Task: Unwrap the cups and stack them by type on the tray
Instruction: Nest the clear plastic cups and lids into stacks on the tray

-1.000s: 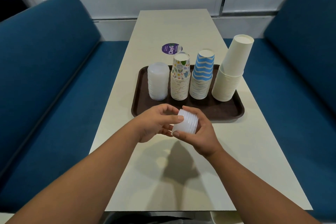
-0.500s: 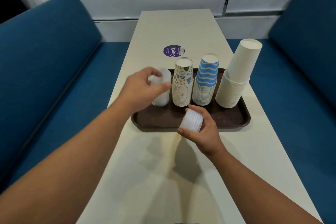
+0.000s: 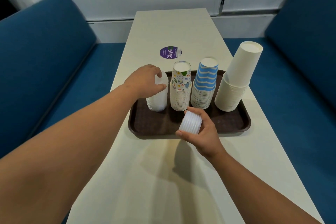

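A dark brown tray (image 3: 156,125) holds four upturned stacks: clear plastic cups (image 3: 158,102) at the left, patterned paper cups (image 3: 181,89), blue-striped cups (image 3: 204,87) and tall plain white cups (image 3: 234,85) at the right. My left hand (image 3: 145,82) curls over the top of the clear plastic stack, thumb and fingers around its top cup. My right hand (image 3: 201,132) holds a short bundle of clear plastic cups (image 3: 190,122) on its side above the tray's front edge.
The tray sits on a long cream table (image 3: 145,178) with a purple round sticker (image 3: 170,53) behind it. Blue bench seats (image 3: 45,60) run along both sides. A white wall closes the far end.
My left hand left the bundle in my right hand and reached forward onto the top of the clear plastic stack. My right hand kept the bundle near the tray's front edge.
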Demonstrator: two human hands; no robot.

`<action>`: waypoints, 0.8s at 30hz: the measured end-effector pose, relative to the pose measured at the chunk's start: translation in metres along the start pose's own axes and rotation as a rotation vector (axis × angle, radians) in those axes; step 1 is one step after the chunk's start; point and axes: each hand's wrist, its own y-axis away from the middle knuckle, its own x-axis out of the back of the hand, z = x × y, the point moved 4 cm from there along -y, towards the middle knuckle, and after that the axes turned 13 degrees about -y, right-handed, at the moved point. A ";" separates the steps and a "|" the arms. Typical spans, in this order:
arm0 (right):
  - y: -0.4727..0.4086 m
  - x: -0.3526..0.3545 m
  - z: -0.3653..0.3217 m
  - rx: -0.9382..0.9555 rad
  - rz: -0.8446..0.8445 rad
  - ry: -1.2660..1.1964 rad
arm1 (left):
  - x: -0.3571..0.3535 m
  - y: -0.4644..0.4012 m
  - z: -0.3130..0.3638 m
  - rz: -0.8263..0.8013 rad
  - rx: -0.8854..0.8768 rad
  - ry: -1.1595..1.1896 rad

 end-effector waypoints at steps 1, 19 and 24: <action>0.000 0.000 0.000 -0.003 -0.002 0.001 | 0.000 0.001 0.001 0.002 -0.004 -0.002; -0.003 -0.010 -0.007 0.084 -0.039 -0.092 | -0.033 0.099 0.051 -0.398 0.238 1.070; 0.000 -0.013 -0.010 0.081 -0.051 -0.101 | -0.035 0.104 0.051 -0.389 0.272 1.255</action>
